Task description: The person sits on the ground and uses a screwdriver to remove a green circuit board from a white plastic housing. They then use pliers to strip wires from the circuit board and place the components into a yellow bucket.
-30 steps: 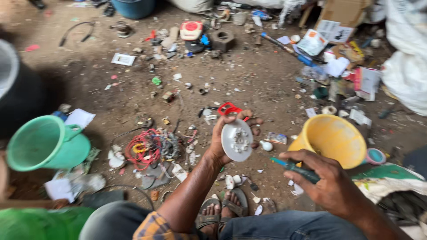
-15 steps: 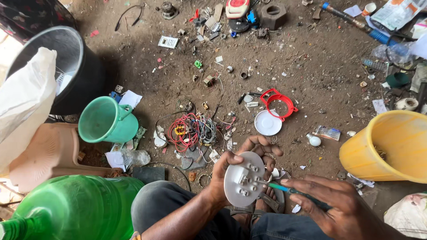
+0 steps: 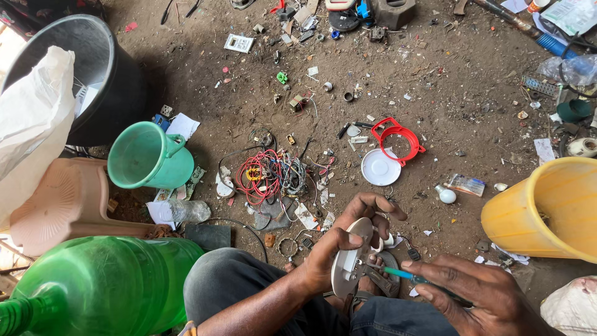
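- Lower centre of frame: left hand (image 3: 339, 252) grips a round white lamp housing (image 3: 349, 264) by its rim.
- Right hand (image 3: 476, 292) pinches a teal-handled screwdriver (image 3: 407, 275), tip at the housing.
- The housing looks light, stiff and probably brittle plastic; the rim seems the safest hold.

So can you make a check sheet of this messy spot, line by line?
Surface: bare dirt floor, littered.
Job's things: round white disc in the left hand; screwdriver in the right hand, its tip at the disc.
Clutter: red ring, white lid, bulb, small scraps.
Grippers: both hands closed on their things.
Cables: wire tangle, red and grey.
Surroundings: green jug, black bucket, yellow tub, green bottle.
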